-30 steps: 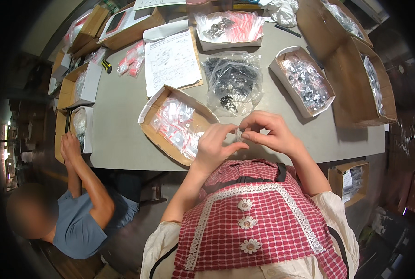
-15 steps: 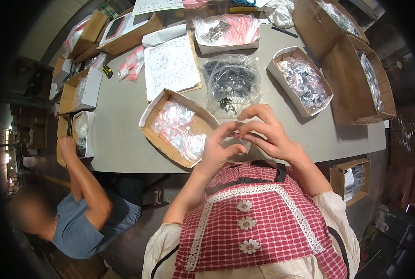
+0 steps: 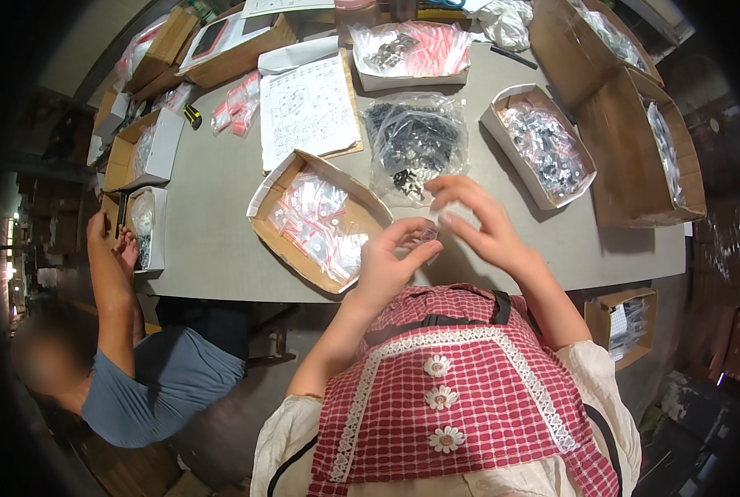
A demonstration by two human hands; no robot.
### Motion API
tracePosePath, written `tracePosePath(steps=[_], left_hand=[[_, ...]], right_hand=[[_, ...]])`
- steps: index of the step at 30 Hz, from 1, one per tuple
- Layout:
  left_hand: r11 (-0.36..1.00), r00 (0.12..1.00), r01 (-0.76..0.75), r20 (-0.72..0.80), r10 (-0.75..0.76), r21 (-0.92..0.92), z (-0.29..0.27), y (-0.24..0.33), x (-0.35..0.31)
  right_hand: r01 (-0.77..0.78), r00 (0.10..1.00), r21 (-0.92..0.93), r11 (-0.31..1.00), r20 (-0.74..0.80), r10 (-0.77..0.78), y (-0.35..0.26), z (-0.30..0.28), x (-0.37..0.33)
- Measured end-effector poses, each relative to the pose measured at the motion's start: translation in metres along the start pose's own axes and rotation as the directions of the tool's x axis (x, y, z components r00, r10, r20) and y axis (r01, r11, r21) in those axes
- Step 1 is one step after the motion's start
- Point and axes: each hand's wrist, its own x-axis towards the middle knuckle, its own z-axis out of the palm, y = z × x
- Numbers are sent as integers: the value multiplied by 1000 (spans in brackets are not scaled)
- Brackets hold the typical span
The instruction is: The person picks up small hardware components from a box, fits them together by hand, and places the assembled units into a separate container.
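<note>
Near the table's front edge, my left hand (image 3: 393, 255) pinches a small clear plastic bag (image 3: 430, 238) between thumb and fingers. My right hand (image 3: 484, 222) is apart from it, to the right, with fingers spread and slightly smeared by motion; nothing shows in them. Just beyond my right fingertips lies a large clear bag of small black and metal parts (image 3: 411, 141). Left of my left hand stands a shallow cardboard tray (image 3: 283, 257), holding several small zip bags (image 3: 316, 219) with pale parts and red strips.
A white box of small packed parts (image 3: 544, 145) sits at the right, beside tall cardboard boxes (image 3: 643, 157). Farther back are a box of red-striped bags (image 3: 411, 80) and a printed sheet on a board (image 3: 312, 108). At the left, a co-worker (image 3: 159, 385) reaches into a box.
My right hand has moved away from my left, its fingers opening toward the large parts bag. The left hand keeps the small bag. The co-worker's hands have shifted at the box.
</note>
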Motion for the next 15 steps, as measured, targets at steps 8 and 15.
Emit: tracePosePath(steps=[8, 15], left_hand=[[671, 907, -357, 72, 414, 650, -1, -13, 1], [695, 916, -330, 40, 398, 639, -5, -11, 2]], right_hand=[[-291, 952, -495, 819, -63, 300, 88, 60, 21], [-270, 958, -409, 872, -25, 285, 104, 60, 20]])
